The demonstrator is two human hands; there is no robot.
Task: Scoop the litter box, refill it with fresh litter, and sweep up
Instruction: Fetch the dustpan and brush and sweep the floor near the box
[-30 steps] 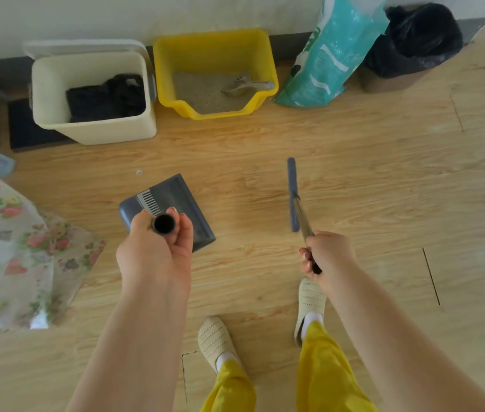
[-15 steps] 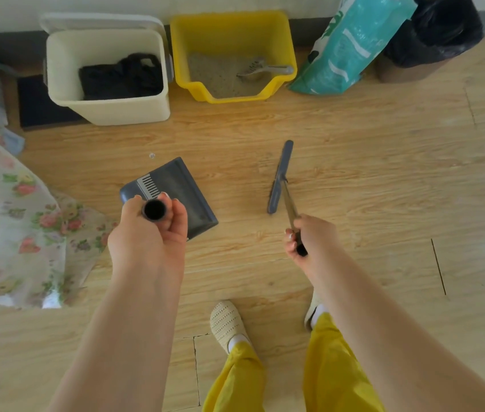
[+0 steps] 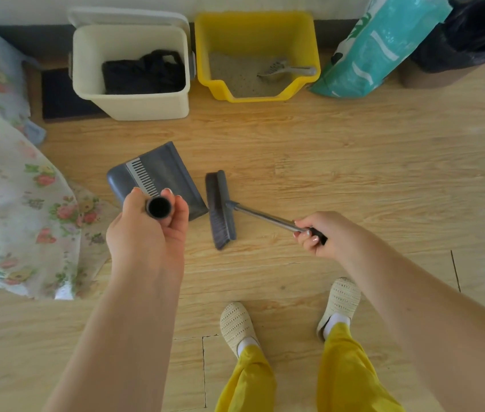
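Evidently sweeping stage: left hand [image 3: 149,230] clenched on dustpan [image 3: 158,176] handle, right hand [image 3: 318,233] clenched on broom [image 3: 220,209] shaft, brush head just beside the dustpan's mouth. Beyond dustpan, litter box [image 3: 257,28] holds litter and scoop [image 3: 282,69]; sweeping remains.

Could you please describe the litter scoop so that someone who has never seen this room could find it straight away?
Along the wall stand a cream bin, a yellow litter box and a teal bag. The litter scoop lies inside the yellow box, on the litter, its handle resting on the box's right rim. It is the only grey slotted tool there; the broom and dustpan are out on the floor.
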